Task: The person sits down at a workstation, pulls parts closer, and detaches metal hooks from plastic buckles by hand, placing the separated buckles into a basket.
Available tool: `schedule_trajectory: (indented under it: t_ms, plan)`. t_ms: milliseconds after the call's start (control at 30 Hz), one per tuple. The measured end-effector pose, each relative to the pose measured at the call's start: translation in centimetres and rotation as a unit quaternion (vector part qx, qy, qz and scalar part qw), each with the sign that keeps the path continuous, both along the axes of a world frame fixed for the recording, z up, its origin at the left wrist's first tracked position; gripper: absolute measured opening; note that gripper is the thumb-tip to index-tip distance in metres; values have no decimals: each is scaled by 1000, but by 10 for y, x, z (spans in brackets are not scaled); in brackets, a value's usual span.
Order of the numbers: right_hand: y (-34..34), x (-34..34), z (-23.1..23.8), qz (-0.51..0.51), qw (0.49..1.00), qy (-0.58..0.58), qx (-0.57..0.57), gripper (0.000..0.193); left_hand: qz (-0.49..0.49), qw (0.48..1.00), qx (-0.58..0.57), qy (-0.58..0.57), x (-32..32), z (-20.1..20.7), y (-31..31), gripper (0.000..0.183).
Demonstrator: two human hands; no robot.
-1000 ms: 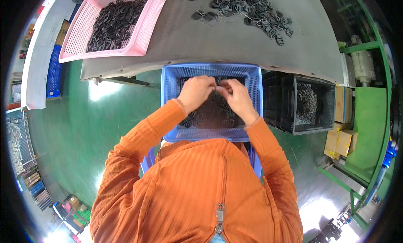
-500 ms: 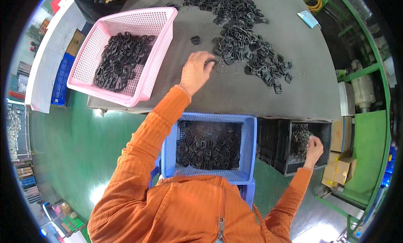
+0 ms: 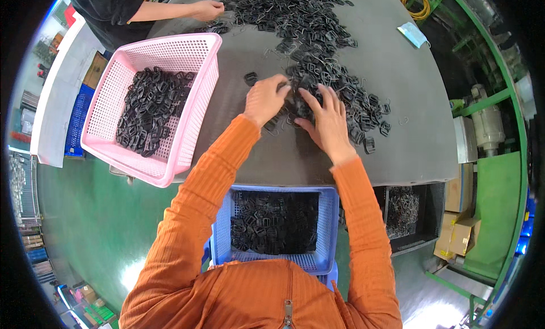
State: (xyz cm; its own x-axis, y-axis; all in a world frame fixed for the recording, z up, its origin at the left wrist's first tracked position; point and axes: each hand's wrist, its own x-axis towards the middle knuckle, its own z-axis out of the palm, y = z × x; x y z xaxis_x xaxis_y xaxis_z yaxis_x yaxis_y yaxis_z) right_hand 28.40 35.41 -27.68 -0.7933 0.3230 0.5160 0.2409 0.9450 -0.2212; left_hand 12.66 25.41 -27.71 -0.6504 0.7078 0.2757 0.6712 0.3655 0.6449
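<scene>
A long heap of black plastic buckles point(image 3: 318, 65) mixed with thin wire hooks lies across the grey table. At the heap's left edge my left hand point(image 3: 264, 102) is closed, with a dark buckle, partly hidden, pinched at its fingertips. Beside it my right hand point(image 3: 330, 124) has its fingers apart, resting over buckles at the heap's near side. One loose buckle point(image 3: 250, 78) lies to the left of my left hand. Below the table edge, a blue basket point(image 3: 327, 227) full of black buckles stands right in front of me.
To the left, a pink basket point(image 3: 196, 122) holds more buckles. A black crate point(image 3: 430, 215) with wire hooks sits under the table's right side. Another person's hand point(image 3: 209, 10) is at the far left of the heap. A blue face mask point(image 3: 413, 35) lies far right.
My right hand has come from the black crate up onto the heap, next to my left hand. The other person's arm has come into view at the far left.
</scene>
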Motion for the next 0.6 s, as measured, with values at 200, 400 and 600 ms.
schedule_trajectory:
  t_ms: [200, 400, 600]
  plan:
    - [79, -17, -11, -81, 995, -38, 37, 28, 9, 991, 118, -59, -20, 10, -23, 18]
    - [49, -23, 16, 26, 988, -8, -155, 39, -24, 990, 106, -90, -27, 3, -25, 15]
    - [19, -63, 17, 158, 858, 39, -487, 32, -99, 968, 170, -153, -25, 16, -18, 17]
